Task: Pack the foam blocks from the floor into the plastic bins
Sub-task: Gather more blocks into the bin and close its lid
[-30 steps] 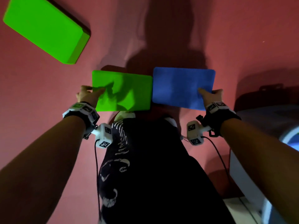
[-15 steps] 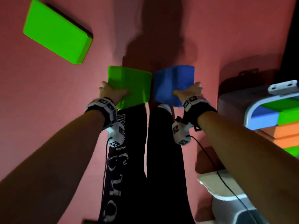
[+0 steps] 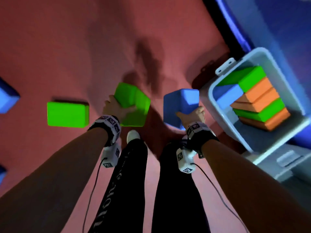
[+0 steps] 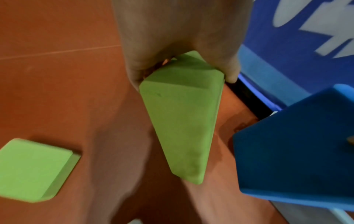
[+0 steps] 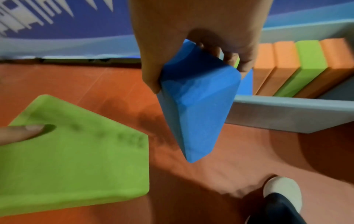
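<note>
My left hand (image 3: pixel 117 109) grips a green foam block (image 3: pixel 134 105) by one end, thumb on one broad face and fingers curled round the other, so it hangs clear of the red floor (image 3: pixel 84 39) at the centre of the head view. My right hand (image 3: pixel 191 115) holds a blue foam block (image 3: pixel 178 105) the same way, just right of the green one; a narrow strip of floor shows between them and they do not touch. At the right of the frame the grey plastic bin (image 3: pixel 217 115) stands open, its near rim just beside the blue block. Inside it, orange, green and blue blocks stand packed in a leaning row at the upper end, with bare bin floor below them in the frame. Another green block (image 3: pixel 67 114) lies flat on the floor to the left of my left hand, well apart from the bin. Blue blocks (image 3: pixel 6 100) sit at the far left edge. A blue wall (image 3: pixel 252 31) runs behind the bin.
</note>
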Tool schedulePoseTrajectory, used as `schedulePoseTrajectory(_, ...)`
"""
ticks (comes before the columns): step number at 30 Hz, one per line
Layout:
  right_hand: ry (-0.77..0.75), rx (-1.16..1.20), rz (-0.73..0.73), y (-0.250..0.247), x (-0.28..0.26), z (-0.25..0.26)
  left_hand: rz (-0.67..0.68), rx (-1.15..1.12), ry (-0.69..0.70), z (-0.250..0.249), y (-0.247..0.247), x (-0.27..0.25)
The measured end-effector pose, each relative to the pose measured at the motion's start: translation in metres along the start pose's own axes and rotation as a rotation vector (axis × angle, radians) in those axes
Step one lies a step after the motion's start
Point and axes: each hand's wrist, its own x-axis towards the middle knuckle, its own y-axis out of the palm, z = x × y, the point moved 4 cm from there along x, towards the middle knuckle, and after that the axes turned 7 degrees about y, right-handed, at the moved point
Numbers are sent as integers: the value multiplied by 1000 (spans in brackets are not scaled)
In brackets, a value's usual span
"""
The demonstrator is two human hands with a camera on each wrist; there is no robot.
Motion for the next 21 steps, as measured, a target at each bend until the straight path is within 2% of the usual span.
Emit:
schedulePoseTrajectory(5,85,250,-48,-105,21,-46,7,7,166,-137,0,-23)
schedulePoseTrajectory(7,103,289,-72,-149,37,-68,-1,1,254,-196,14,-37)
schedulePoseTrajectory(11,157,373,-93,-201,69,-109,-9,15,357,-272,59,-61)
schedulePoseTrajectory(15,212,410,-144,-234,108,-157,10,34,470,-333,128,-81)
schedulePoseTrajectory(21,295,417,-210,-252,144,-225,99,1,520,-383,220,-99)
